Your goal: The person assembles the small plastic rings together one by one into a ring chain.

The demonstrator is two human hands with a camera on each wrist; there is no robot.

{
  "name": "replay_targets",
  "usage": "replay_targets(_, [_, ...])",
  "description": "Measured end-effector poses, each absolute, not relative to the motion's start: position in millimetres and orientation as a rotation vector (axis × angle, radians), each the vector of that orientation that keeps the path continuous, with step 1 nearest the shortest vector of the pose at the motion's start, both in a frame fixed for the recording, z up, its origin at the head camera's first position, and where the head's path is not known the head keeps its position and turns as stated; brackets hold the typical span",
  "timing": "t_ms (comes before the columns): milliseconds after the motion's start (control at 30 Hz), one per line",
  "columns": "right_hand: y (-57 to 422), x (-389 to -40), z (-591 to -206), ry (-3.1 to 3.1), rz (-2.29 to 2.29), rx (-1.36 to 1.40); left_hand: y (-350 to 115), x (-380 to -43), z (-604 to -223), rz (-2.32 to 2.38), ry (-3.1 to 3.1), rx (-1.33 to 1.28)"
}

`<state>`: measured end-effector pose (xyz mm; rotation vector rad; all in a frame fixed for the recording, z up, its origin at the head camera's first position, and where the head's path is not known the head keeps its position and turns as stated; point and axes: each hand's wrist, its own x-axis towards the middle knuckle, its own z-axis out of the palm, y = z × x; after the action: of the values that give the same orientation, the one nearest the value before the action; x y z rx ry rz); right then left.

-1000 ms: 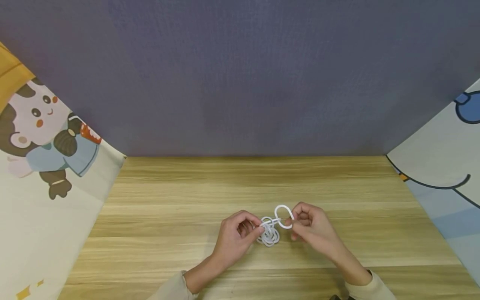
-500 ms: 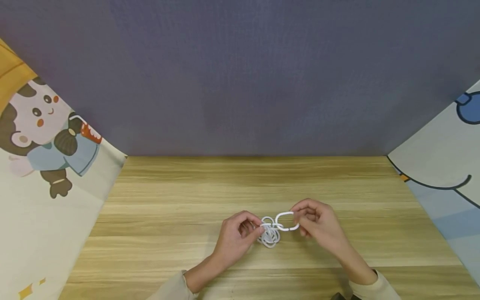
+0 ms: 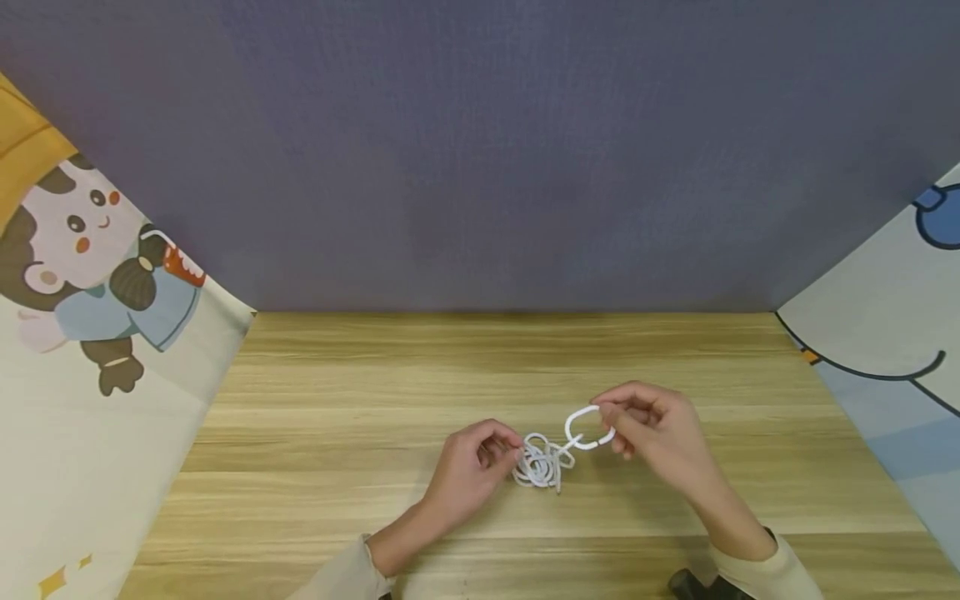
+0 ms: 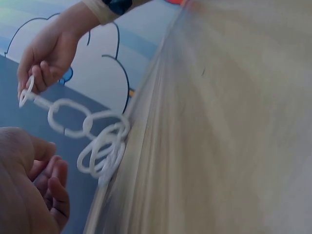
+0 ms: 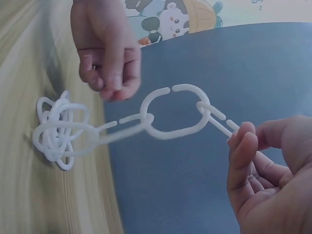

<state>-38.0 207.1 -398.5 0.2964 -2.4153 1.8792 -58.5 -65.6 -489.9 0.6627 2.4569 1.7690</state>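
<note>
A chain of white plastic oval links, each with a small gap in its side, partly lies in a tangled pile [image 3: 536, 468] on the wooden table. My right hand [image 3: 660, 433] pinches the end link between thumb and fingers, up and to the right of the pile. From that link, further links [image 5: 178, 134] stretch down toward the pile in the right wrist view. My left hand [image 3: 474, 467] hovers just left of the pile, fingers loosely curled and thumb near the index finger. In the left wrist view, a gap separates my left hand [image 4: 29, 180] from the links.
The wood-grain table [image 3: 360, 375] ends at a dark grey-blue panel [image 3: 510, 167] behind. Pale panels with cartoon prints stand at the left [image 3: 172, 417] and right [image 3: 862, 333]. Something dark [image 3: 693, 586] shows at my right sleeve.
My right hand has moved up and right with the end link, drawing the chain out of the pile. My left hand has let go of the link it pinched and stayed nearly in place.
</note>
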Motion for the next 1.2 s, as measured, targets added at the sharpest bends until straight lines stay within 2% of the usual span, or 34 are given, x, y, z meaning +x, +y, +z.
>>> replay_targets(433, [221, -48, -401, -2.345, 1.930, 0.233, -61, -106, -500, 1.423, 2.664, 0.873])
replay_targets(700, [228, -59, -401, -2.304, 1.986, 0.240, -41, -129, -500, 1.312, 2.652, 0.770])
replay_targets(967, [225, -54, -403, -2.318, 1.936, 0.224, -38, -126, -499, 1.108, 2.726, 0.890])
replay_targets(1200, [226, -50, -406, -2.311, 1.930, 0.193, -58, -119, -502, 1.010, 2.844, 0.829])
